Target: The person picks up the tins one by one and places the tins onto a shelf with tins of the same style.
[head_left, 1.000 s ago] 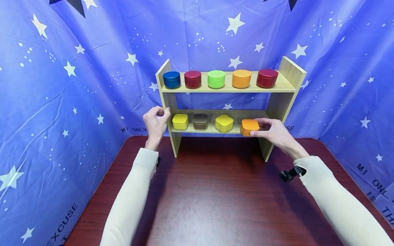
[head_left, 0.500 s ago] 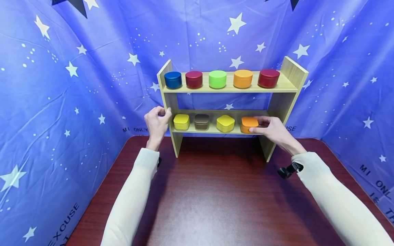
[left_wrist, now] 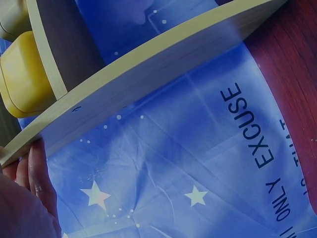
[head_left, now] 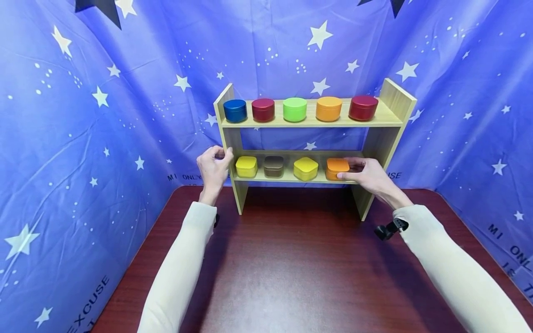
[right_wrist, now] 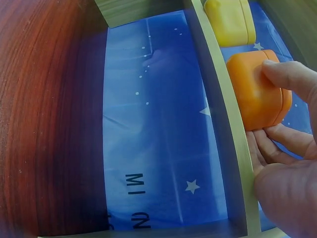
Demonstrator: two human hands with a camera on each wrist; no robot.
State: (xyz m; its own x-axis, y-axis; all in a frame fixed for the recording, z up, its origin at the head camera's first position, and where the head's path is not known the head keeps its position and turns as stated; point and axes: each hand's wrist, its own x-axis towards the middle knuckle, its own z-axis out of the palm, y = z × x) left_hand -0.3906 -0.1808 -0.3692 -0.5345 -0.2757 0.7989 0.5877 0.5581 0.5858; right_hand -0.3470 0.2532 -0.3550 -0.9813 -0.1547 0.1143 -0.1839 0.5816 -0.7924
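A two-tier wooden shelf (head_left: pixel 312 124) stands at the back of the table. My right hand (head_left: pixel 372 177) holds an orange square tin (head_left: pixel 336 170) at the right of the lower board, thumb on its front and fingers at its right side. In the right wrist view the orange tin (right_wrist: pixel 257 91) sits on the board, beside a yellow tin (right_wrist: pixel 230 22). My left hand (head_left: pixel 213 166) grips the front edge of the shelf's left side panel (left_wrist: pixel 124 74); its thumb is mostly hidden in the left wrist view.
On the lower board also stand a yellow pentagonal tin (head_left: pixel 306 169), a brown tin (head_left: pixel 273 166) and a yellow square tin (head_left: pixel 246 167). Several round tins, including a green one (head_left: pixel 294 109), line the upper board. A star-patterned cloth (head_left: pixel 137 92) surrounds the dark red table (head_left: pixel 287 259).
The orange tin has moved back and slightly up from the lower board's front edge onto the board, in my right hand. My left hand keeps its grip on the side panel.
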